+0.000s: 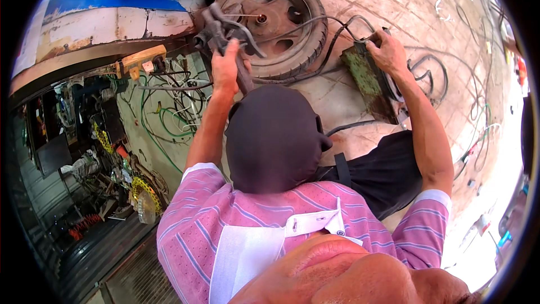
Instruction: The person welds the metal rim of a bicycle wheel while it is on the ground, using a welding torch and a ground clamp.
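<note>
You wore a pink-purple, blue-striped fabric shirt with 2 white-edged short sleeves, a white collar and black cloth trousers.

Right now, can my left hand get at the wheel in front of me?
Probably yes: the wheel looks close to your left hand, but that hand holds a dark metal part, which overlaps the wheel's left side in view.

The pale floor (scored with crossing lines) carries a dusty wheel, a worn green box and loose cables.

The wheel is left of the metal block on the floor, cable lying farther right.
</note>
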`<state>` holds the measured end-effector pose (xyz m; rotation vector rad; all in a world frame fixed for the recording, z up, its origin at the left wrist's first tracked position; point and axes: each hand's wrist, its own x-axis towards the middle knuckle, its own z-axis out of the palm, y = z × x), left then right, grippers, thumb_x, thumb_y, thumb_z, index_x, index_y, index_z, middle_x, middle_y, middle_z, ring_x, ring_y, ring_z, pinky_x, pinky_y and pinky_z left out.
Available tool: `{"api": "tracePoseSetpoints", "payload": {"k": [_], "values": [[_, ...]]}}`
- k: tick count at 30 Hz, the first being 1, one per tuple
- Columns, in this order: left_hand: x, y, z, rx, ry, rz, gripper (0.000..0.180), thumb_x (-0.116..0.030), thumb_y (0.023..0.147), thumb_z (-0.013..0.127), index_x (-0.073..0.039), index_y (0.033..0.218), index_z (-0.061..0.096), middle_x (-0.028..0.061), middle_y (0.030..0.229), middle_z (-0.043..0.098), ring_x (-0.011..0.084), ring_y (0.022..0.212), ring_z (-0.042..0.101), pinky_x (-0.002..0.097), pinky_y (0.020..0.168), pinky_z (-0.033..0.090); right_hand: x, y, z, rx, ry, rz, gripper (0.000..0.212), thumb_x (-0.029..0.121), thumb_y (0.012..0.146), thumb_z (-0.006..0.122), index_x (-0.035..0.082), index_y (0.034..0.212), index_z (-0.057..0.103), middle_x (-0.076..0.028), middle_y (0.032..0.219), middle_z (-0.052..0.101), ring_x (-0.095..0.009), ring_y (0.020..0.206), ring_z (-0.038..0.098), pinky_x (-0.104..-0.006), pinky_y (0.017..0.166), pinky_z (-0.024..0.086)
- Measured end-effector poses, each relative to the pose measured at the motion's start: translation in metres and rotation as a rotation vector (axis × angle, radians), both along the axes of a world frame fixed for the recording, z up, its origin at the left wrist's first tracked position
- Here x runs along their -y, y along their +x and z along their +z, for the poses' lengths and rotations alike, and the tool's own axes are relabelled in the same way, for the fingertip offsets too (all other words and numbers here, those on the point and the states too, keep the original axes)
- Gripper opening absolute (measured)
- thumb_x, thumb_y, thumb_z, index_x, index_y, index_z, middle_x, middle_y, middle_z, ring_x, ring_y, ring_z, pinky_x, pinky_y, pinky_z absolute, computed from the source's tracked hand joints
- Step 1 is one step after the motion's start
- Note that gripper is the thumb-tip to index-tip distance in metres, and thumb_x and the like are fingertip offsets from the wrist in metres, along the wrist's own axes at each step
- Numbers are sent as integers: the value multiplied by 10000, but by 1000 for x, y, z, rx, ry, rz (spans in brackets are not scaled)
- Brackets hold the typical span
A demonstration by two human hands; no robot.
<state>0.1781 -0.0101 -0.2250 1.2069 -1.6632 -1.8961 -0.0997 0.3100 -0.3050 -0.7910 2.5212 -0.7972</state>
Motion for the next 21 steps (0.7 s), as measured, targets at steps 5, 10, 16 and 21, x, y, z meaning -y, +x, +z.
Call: {"api": "tracePoseSetpoints", "payload": {"k": [5, 10, 16, 21], "values": [[-20, -6, 18, 482, -649, -641, 471, -317, 866, 839, -39, 1144, 579, 200, 939, 736, 395, 905, 733, 473, 816, 558, -3, -1, -1, -13, 5, 0, 345, 345, 907, 663, 53, 1062, 761, -178, 1004, 781, -373, 959, 747, -459, 869, 576], [-24, 0, 5, 597, -778, -810, 495, -317, 870, 830, -40, 1188, 570, 288, 1065, 724, 487, 1012, 697, 504, 854, 553, -1, 1, -2, -3, -27, 8, 332, 337, 907, 668, 62, 1070, 761, -167, 1005, 782, -366, 959, 747, -455, 872, 576], [7, 19, -13, 48, -150, -129, 314, -251, 1004, 713, -38, 1207, 605, 71, 854, 675, 199, 661, 685, 333, 573, 560, 6, 2, -7, 48, -10, 8, 347, 364, 913, 687, 77, 1097, 749, -154, 1039, 779, -342, 997, 741, -439, 894, 569], [42, 26, -31, 227, 41, 101, 365, -406, 1075, 589, -111, 1271, 675, 15, 930, 710, 175, 721, 667, 385, 654, 577, -2, 2, 21, 187, 34, 34, 398, 385, 899, 680, 60, 1106, 780, -207, 1019, 773, -327, 949, 753, -466, 842, 580]]}}
